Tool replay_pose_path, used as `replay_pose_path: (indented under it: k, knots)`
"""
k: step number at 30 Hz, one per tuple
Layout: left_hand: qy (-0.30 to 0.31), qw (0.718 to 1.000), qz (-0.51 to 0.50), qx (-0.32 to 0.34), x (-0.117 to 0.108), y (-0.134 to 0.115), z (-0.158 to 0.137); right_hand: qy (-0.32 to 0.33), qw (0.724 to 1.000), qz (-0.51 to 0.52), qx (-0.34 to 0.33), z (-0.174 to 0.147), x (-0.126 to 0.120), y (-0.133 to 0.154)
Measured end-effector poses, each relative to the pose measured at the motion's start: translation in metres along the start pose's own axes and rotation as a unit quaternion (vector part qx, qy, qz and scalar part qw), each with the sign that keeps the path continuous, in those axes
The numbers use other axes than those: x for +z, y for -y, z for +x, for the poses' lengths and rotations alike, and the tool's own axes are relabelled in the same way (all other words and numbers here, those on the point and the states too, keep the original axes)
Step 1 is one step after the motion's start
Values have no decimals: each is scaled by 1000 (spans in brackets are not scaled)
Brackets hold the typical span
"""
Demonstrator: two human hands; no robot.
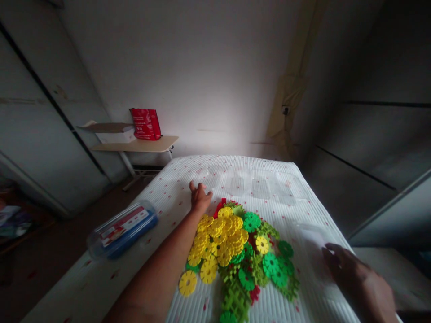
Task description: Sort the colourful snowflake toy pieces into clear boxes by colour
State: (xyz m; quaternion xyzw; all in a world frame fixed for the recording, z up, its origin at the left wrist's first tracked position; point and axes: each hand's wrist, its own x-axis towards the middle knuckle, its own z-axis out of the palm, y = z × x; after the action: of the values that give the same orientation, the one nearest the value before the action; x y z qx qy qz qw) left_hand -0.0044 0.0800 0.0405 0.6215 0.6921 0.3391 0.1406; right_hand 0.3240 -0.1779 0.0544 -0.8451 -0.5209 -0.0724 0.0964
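Note:
My left hand (200, 198) reaches to the middle of the bed, fingers apart, beside the leftmost of several clear plastic trays (261, 185) standing in a row. Whether it touches that tray is hard to see. At the right edge my right hand (358, 276), smeared by motion, has its fingers on the rim of another clear plastic container (313, 237), also blurred. Between my arms lies a heap of notched plastic discs: yellow discs (222, 233) on the left, green discs (276, 269) on the right. Olive-green interlocking pieces (235, 296) and a few red pieces (219, 207) show among them.
A lidded clear box (124, 229) with blue contents and a printed label lies left of my left arm. White ribbed cloth with red specks (161, 264) covers the bed. Beyond stands a small table (151, 144) bearing a white box (116, 134) and a red bag (146, 124).

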Motion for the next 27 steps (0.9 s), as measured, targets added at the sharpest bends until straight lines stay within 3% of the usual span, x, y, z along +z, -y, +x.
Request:
replay_pose_path:
  k: [8, 20, 24, 27]
  knots:
    - [6, 999, 51, 9, 10, -13, -4, -15, 1000, -3, -4, 1, 3, 0]
    - [14, 999, 51, 9, 11, -24, -7, -50, 998, -16, -24, -1, 3, -1]
    - [29, 997, 75, 18, -14, -32, -23, -45, 999, -10, -14, 0, -2, 0]
    - [41, 985, 118, 116, -62, -24, -39, -47, 999, 9, -13, -1, -9, -1]
